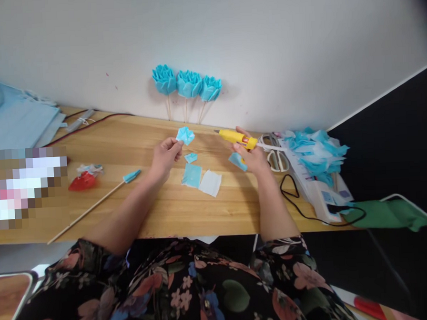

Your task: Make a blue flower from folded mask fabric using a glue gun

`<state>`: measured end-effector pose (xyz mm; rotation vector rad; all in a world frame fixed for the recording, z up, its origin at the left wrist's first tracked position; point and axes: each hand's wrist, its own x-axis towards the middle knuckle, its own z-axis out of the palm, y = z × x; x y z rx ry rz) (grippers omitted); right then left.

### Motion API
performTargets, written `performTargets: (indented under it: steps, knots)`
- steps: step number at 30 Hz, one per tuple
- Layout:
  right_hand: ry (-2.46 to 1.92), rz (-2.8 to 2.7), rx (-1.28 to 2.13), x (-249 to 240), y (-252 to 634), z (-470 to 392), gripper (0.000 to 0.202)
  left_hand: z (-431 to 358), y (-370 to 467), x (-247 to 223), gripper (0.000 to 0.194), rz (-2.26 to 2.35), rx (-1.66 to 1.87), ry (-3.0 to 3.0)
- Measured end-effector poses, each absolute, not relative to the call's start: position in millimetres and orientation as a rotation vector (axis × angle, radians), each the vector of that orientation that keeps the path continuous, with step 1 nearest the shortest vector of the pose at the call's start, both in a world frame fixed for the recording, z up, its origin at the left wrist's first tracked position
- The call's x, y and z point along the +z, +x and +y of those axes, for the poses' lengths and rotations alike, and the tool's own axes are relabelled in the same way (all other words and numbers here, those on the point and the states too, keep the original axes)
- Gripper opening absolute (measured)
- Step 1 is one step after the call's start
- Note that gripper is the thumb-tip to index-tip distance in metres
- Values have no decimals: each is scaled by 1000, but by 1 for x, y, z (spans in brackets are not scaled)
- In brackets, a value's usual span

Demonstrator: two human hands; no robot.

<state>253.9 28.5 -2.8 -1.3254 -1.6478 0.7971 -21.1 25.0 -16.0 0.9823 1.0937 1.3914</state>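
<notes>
Between the fingers of my left hand (167, 156) is a folded light-blue petal piece (185, 135), raised above the table. My right hand (251, 153) is wrapped round a yellow glue gun (236, 137), its nozzle pointing left toward the petal but apart from it. Below lie a small folded blue piece (191, 158), a blue square (192, 175) and a white square (211, 183). Another blue piece (238, 161) lies beside my right hand. A wooden stick (94, 206) with a blue wrapped tip (132, 176) rests left of my left forearm.
Three blue flowers (190, 84) on sticks lean against the wall. At the right are scissors (278, 160), a heap of blue and white pieces (318, 152), a power strip (323, 201) and a black cable (302, 215). Blue sheets (21, 117) and a red item (83, 181) lie left.
</notes>
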Motion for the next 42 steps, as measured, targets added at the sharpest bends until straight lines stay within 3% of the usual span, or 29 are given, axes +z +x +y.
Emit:
performTargets:
  steps: [6, 12, 24, 42]
  knots:
    - [-1150, -1619, 1054, 1, 228, 14, 57, 24, -20, -16, 21, 1080, 1379, 960]
    - [-1200, -1671, 1015, 7, 213, 5, 49, 22, -19, -14, 21, 1107, 1351, 992]
    - [-1167, -1567, 1124, -5, 209, 10, 52, 20, -18, -14, 19, 1125, 1317, 1043]
    - [-1259, -1610, 1011, -5, 208, 9, 55, 19, -18, -12, 22, 1110, 1324, 1047]
